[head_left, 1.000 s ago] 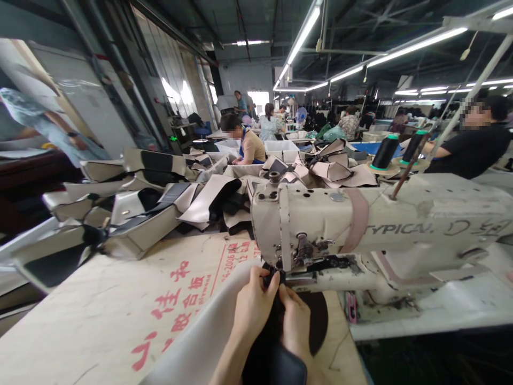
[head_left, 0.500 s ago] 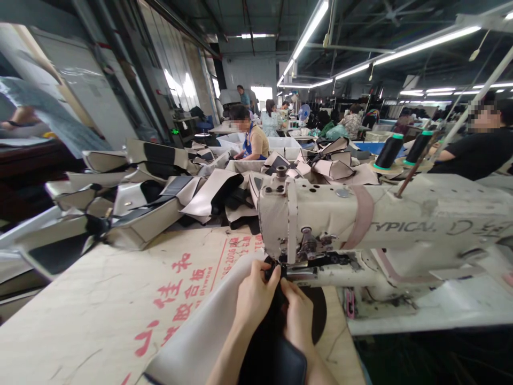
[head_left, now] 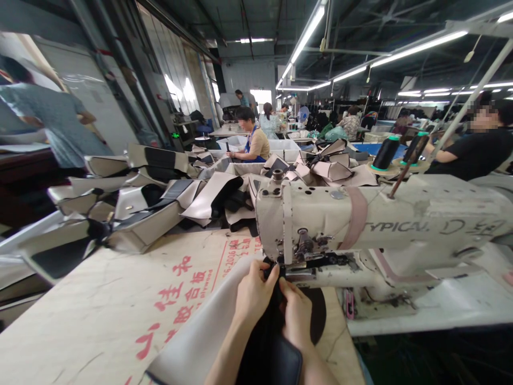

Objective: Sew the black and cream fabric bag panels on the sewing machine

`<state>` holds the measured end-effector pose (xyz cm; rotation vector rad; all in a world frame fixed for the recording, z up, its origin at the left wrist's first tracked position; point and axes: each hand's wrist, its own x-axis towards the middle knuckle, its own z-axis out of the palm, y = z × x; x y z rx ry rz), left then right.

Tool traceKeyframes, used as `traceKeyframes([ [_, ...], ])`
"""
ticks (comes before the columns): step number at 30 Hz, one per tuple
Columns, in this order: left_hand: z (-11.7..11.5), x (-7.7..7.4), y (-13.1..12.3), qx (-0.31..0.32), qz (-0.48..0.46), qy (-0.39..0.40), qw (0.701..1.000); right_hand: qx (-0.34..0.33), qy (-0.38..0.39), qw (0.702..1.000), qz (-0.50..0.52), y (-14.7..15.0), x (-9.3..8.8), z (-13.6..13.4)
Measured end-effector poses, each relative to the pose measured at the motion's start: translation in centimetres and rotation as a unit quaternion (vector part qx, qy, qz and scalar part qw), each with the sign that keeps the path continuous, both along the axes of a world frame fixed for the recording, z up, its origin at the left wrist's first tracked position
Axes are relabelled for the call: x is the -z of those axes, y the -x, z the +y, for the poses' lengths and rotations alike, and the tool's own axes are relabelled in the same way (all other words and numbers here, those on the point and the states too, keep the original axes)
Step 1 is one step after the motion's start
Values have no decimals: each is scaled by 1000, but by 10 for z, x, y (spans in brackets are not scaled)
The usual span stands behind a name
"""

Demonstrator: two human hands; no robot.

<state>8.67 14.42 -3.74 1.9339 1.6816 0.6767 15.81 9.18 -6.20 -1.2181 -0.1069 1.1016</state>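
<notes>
Just in front of the needle area of a white sewing machine, both hands grip a piece of black and pale grey leather-like material. My left hand is closed, thumb and fingers pinching the black part near the presser foot. Beside it, my right hand is closed on the black part's right edge, thumb on top. The pale grey panel spreads left over the plywood table, and the black part hangs down between my forearms. The needle itself is hidden behind my fingers and the machine head.
Beyond the plywood tabletop lies a heap of beige and black sewn pieces. Black thread spools stand behind the machine. A co-worker in a blue apron sits past the heap; another person stands at left.
My hands keep nearly the same grip and place at the machine. The person at left has become more upright in view, and the co-worker beyond the heap has raised their head.
</notes>
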Motion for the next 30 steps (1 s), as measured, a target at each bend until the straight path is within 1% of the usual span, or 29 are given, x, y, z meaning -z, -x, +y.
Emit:
traceKeyframes([
  [4, 2, 1, 1, 3, -6, 0, 1000, 0, 2, 1000, -25, 0, -1, 1],
  [8, 3, 1, 1, -3, -1, 5, 1000, -21, -1, 998, -51, -3, -2, -1],
  [12, 3, 0, 0, -4, -4, 3, 1000, -60, -15, 995, -80, -6, 0, -1],
  [15, 3, 0, 0, -9, -3, -3, 1000, -104, -40, 988, -107, -11, 3, -1],
  [18, 3, 1, 0, -9, -2, -9, 1000, -155, -66, 976, -137, -29, 8, -12],
  [19, 4, 2, 0, -9, -2, -10, 1000, -165, -71, 972, -150, -40, 9, -20],
  [21, 4, 3, 1, -9, -4, -10, 1000, -159, -67, 963, -205, -72, 10, -45],
  [22, 4, 4, 1, -10, -6, -9, 1000, -136, -59, 949, -277, -93, 8, -60],
  [23, 4, 5, 1, -10, -10, -9, 1000, -94, -39, 926, -363, -117, 5, -75],
  [24, 5, 5, 1, -9, -14, -8, 1000, -38, -23, 890, -454, -142, 0, -91],
  [25, 5, 6, 1, -8, -20, -6, 1000, 40, -7, 835, -549, -169, -5, -105],
  [26, 5, 6, 0, -7, -25, -5, 1000, 113, 2, 767, -632, -194, -12, -117],
  [27, 5, 7, 0, -7, -28, -4, 1000, 157, 6, 707, -690, -219, -18, -127],
  [28, 6, 7, 0, -8, -31, -3, 999, 183, 19, 655, -733, -240, -23, -134],
  [29, 6, 8, 0, -9, -33, -4, 999, 183, 29, 614, -767, -259, -27, -139],
  [30, 6, 8, 0, -10, -33, -5, 999, 167, 33, 580, -797, -274, -30, -141],
])
